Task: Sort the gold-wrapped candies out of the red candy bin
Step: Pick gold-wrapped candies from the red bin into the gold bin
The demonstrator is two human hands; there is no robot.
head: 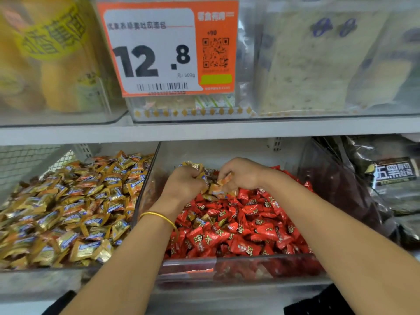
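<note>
Left hand [185,184]: fingers curled tight round a clutch of gold-wrapped candies [193,165], several wrapper ends sticking out above the knuckles. Right hand [242,176]: thumb and fingertips pinch a single gold-orange piece [225,178], held just beside the left fist. Both hands sit at the back of the red candy bin [250,258], over the heap of red candies [238,223].

Location of task items: apart from those in hand, a small patch of gold wrappers lies directly under the hands, and a few strays [202,220] show lower down among the red, near the left wrist with its yellow bracelet [159,215]. The neighbouring bin [68,212], to the left, holds a full load of gold wrappers.

Step in hand, as judged: collecting, with the left hand serving as the store and the right as the picker. The left fist looks near capacity.

Next move calls for passing the pinched piece across, then carrying the fistful over the clear divider to the left bin without shedding any. The strays call for a fine pinch so that red pieces are not lifted along.
</note>
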